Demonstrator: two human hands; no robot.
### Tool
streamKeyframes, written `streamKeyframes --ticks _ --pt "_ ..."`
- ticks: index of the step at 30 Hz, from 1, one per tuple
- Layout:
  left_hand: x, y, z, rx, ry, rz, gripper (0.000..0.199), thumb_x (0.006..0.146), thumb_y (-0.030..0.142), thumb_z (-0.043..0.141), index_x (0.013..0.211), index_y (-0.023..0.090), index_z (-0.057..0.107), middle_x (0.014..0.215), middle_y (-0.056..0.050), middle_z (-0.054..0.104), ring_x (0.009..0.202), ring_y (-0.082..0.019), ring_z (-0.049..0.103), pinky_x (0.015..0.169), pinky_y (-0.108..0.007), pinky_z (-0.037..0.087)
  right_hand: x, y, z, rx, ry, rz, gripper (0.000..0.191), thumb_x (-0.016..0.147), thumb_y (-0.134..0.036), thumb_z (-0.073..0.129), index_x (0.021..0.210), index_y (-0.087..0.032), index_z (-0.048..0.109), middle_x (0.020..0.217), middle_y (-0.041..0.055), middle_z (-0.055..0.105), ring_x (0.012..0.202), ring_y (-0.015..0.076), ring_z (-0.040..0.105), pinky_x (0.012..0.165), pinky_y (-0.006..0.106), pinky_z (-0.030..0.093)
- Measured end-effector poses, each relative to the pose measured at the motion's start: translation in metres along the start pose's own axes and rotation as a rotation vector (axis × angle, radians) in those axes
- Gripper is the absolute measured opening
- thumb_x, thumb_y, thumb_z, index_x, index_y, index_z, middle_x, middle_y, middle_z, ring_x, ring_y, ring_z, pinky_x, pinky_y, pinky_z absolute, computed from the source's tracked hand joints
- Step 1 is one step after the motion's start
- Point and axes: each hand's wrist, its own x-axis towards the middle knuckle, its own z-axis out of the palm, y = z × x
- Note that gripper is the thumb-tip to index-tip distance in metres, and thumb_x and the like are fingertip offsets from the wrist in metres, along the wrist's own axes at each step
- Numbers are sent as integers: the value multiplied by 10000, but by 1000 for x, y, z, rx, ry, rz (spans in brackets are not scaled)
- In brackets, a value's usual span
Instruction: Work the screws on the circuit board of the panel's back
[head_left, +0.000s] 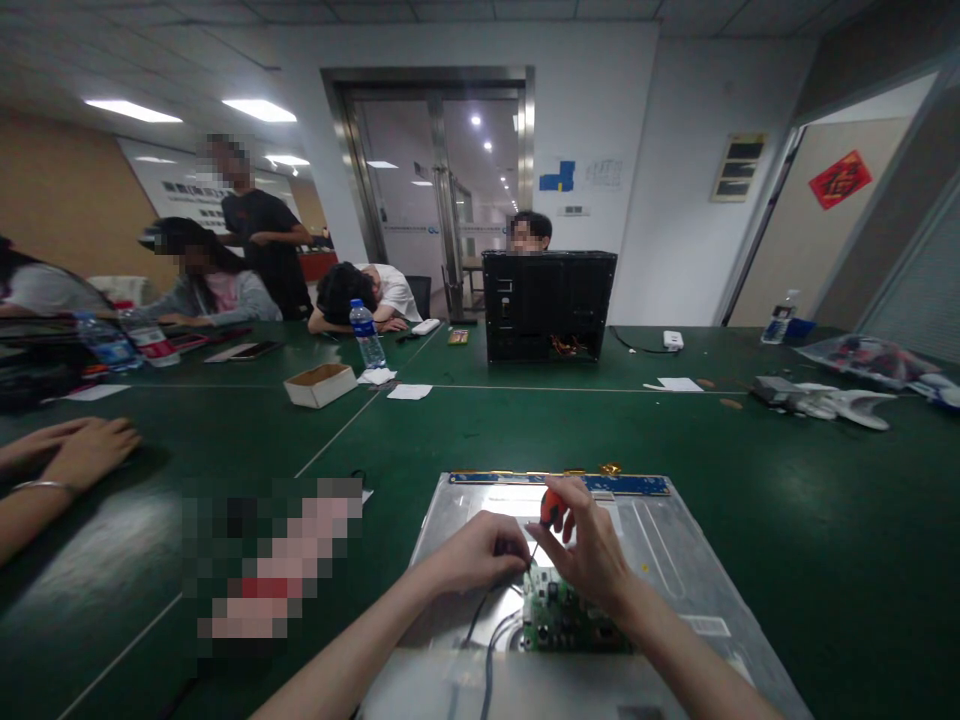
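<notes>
A silvery metal panel [660,570], which looks like the back of a display, lies flat before me. On it sits a green circuit board [562,620], partly covered by my right forearm. My right hand [589,540] is closed around the red and black handle of a screwdriver [553,508], whose thin shaft points down at the board's upper left corner. Beside the tip, my left hand [484,550] has its fingers pinched together at the board's edge; whatever they hold is hidden. Dark cables [491,650] run from the board's left side toward me.
Another person's hands [90,450] rest on the green table [825,520] at left. A black computer case [551,305] stands across from me, near a small open box [320,385] and a water bottle [367,335]. Metal parts [821,400] lie at right. Several people sit or stand beyond.
</notes>
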Motion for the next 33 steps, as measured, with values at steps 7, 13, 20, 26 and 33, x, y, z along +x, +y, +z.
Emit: streamKeyframes --ticks 7,13,20,26,33 --pt "-1 4 1 -12 24 -71 109 773 90 650 786 146 742 769 -19 712 722 -163 628 679 -246 486 0 -1 0 -32 -12 27 572 946 -142 528 1475 -291 369 928 29 591 565 123 536 432 224 491" --pt "-1 5 0 -16 9 -68 137 770 69 639 818 145 742 766 -14 709 728 -161 625 698 -251 491 0 -2 1 -23 -3 29 654 928 -126 509 1527 -245 277 869 27 624 540 132 579 425 225 496" --pt "-1 5 0 3 0 -51 127 778 85 643 817 147 746 796 -24 723 759 -171 639 713 -254 498 -2 -1 2 -13 7 34 584 924 -140 523 1459 -240 312 851 15 631 524 127 587 410 208 470" --pt "0 5 1 9 18 -71 136 769 91 631 797 152 749 819 -33 733 764 -172 644 714 -251 501 -1 1 1 -1 8 30 537 939 -150 569 1423 -297 389 954 26 607 569 112 566 427 203 489" --pt "-1 3 1 -2 16 -72 144 773 83 624 803 150 748 767 -17 706 717 -161 621 682 -249 485 -4 1 2 -23 -22 57 602 939 -142 541 1491 -301 360 978 45 606 555 114 556 420 221 496"
